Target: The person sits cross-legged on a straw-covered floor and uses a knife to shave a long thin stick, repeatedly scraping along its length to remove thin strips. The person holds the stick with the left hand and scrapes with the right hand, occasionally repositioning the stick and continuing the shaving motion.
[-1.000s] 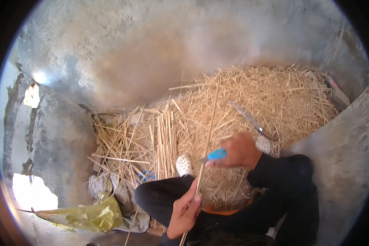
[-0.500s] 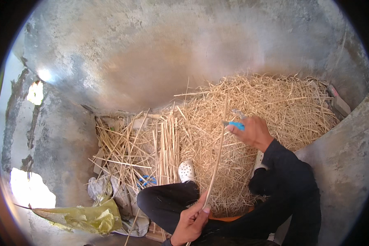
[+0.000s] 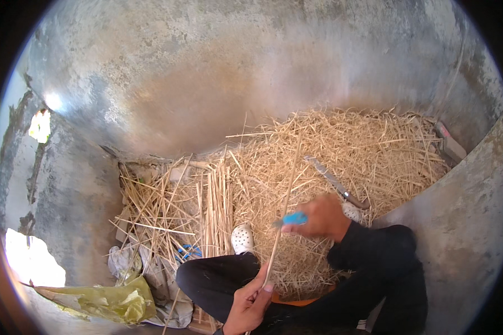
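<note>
Seated with knees bent in dark trousers, you hold a thin, pale, wood-like strip (image 3: pixel 290 184) that slants up from your lap over a heap of curled, straw-coloured shavings (image 3: pixel 385 151). Your left hand (image 3: pixel 247 306) has its grip clamped on the lower part of the strip, thumb and fingers pressed to its narrow sides. Your right hand (image 3: pixel 319 216), slightly blurred, closes its grip around the smooth blue handle of a short-bladed knife (image 3: pixel 294 218), the grey blade lying across the strip's middle; whether its edge bites cannot be told. Beyond that hand, a longer knife (image 3: pixel 331 177) with a flat metal blade and a brown handle rests on the shavings. A white, hole-punched clog (image 3: pixel 242 239) stands beside a bundle of straight, slender sticks (image 3: pixel 217 201). To your left lies crumpled, translucent yellow plastic (image 3: pixel 126 301); ahead rises a mottled grey wall (image 3: pixel 218 72), rough and stained brown.
</note>
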Action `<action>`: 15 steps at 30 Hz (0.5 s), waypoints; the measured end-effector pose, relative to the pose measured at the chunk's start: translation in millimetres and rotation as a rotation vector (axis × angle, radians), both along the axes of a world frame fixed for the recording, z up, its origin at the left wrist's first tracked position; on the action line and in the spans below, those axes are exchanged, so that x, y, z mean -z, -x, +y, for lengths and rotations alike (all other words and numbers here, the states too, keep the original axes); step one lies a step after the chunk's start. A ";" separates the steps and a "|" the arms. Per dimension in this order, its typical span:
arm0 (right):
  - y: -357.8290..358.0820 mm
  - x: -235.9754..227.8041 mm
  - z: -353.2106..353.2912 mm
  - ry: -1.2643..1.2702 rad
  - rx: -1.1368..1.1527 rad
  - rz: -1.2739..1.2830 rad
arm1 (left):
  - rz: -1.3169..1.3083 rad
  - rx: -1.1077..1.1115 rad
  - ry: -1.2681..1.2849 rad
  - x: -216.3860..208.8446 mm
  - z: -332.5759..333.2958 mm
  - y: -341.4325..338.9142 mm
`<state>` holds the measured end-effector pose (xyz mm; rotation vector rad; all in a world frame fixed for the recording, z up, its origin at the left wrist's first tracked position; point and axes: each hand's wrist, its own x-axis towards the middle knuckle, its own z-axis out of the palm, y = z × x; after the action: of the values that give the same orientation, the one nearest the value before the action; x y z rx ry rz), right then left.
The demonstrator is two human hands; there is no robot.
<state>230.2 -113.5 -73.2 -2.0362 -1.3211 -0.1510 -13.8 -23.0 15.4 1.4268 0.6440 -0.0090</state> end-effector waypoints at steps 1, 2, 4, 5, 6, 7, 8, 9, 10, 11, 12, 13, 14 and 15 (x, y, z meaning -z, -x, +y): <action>3.3 6.3 2.4 0.005 -0.008 0.035 | 0.027 0.014 0.007 0.9 -3.4 3.9; 6.7 12.7 4.8 0.009 -0.017 0.069 | 0.054 0.028 0.015 1.6 -7.1 8.1; 3.0 14.5 -0.4 0.049 -0.006 0.098 | 0.050 0.059 0.023 8.1 -5.0 5.9; 1.5 14.7 -3.6 0.069 0.001 0.113 | 0.041 0.048 0.030 7.7 -2.5 6.1; -1.1 9.5 0.7 0.072 -0.012 0.123 | 0.029 0.018 0.019 5.0 0.4 5.8; -3.0 2.9 4.6 0.075 -0.025 0.134 | 0.017 -0.011 0.008 1.9 1.4 4.5; 4.6 -5.5 -0.9 0.042 -0.037 0.144 | 0.022 -0.019 0.008 -1.9 -0.5 2.2; -5.4 -5.2 3.5 0.095 0.014 0.157 | 0.006 -0.011 -0.003 -0.7 1.9 2.5; -23.8 -2.5 7.1 0.156 0.062 0.186 | 0.006 -0.003 -0.006 2.3 4.0 6.2; -43.0 -2.3 2.9 0.236 0.131 0.201 | -0.010 0.022 0.010 4.9 4.1 7.4; -59.7 -2.5 0.4 0.238 0.209 0.239 | -0.005 0.029 0.031 4.5 1.9 8.3; -77.1 -4.4 -4.6 0.243 0.289 0.270 | -0.006 0.037 0.058 2.7 -3.4 8.6; -87.7 -3.0 -8.2 0.247 0.371 0.300 | -0.007 0.046 0.085 1.2 -6.7 9.0; -72.2 19.3 -7.2 0.137 0.241 0.291 | -0.006 0.052 0.083 0.0 -3.5 8.1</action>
<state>302.4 -120.7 -92.5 -2.2298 -0.9283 0.1283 -21.9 -26.5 15.4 1.3625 0.5946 -0.0713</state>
